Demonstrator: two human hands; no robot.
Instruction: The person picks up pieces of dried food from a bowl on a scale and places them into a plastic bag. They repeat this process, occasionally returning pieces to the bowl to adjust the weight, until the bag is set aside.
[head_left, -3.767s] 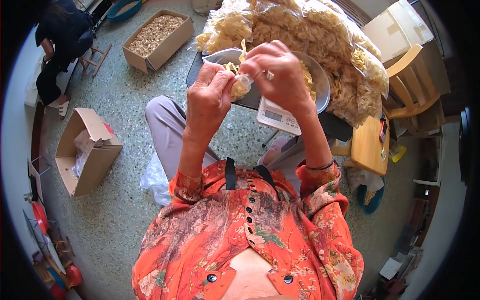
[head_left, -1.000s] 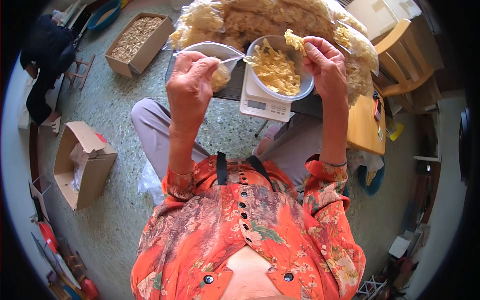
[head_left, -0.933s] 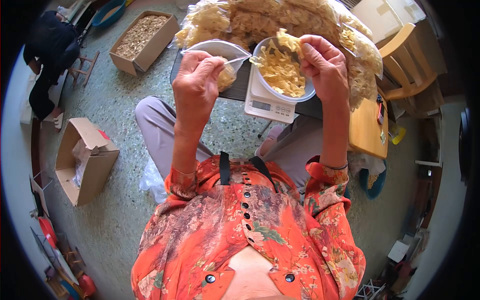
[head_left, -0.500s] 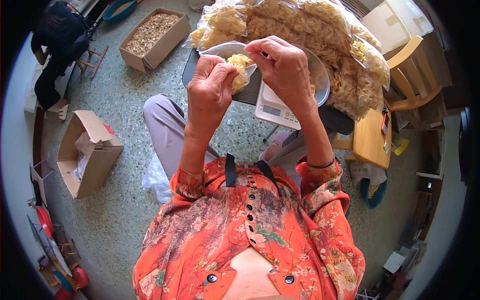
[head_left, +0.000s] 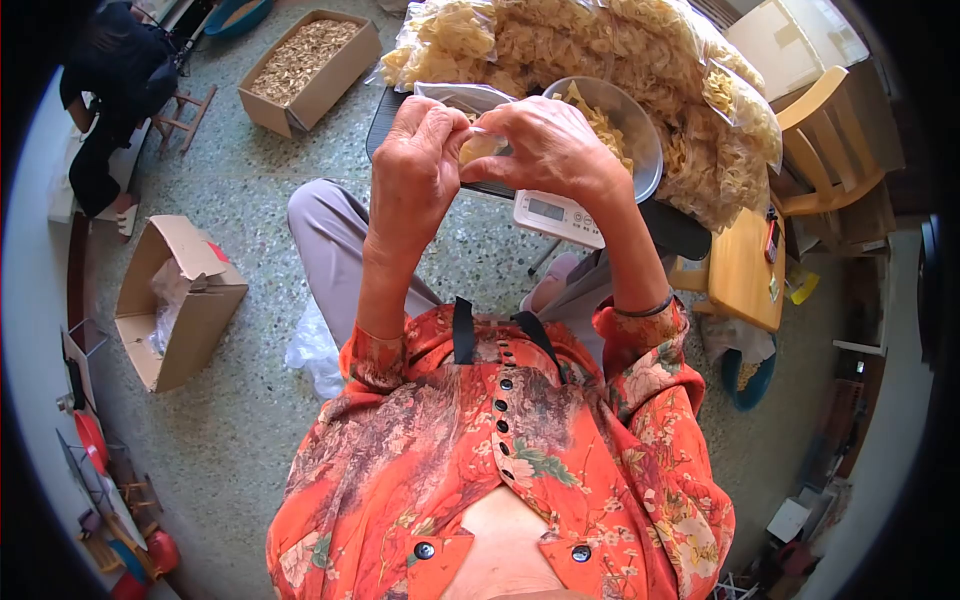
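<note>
Both of my hands grip the top edge of a clear plastic bag with pale yellow dried pieces inside. My left hand is closed in a pinch on the bag's left side. My right hand pinches the edge close beside it, the two hands nearly touching. Most of the bag is hidden behind my fingers. To the right of my right hand, a bowl of yellow dried pieces rests on a white digital scale. Behind them lies a large pile of filled clear bags.
A cardboard box of brown pieces stands on the floor at the back left. Nearer is an open cardboard box with plastic inside. On the right are a wooden chair and a wooden stool. Another person sits far left.
My right hand has moved down and left along the bag's edge, closer to my left hand. More of the bowl now shows.
</note>
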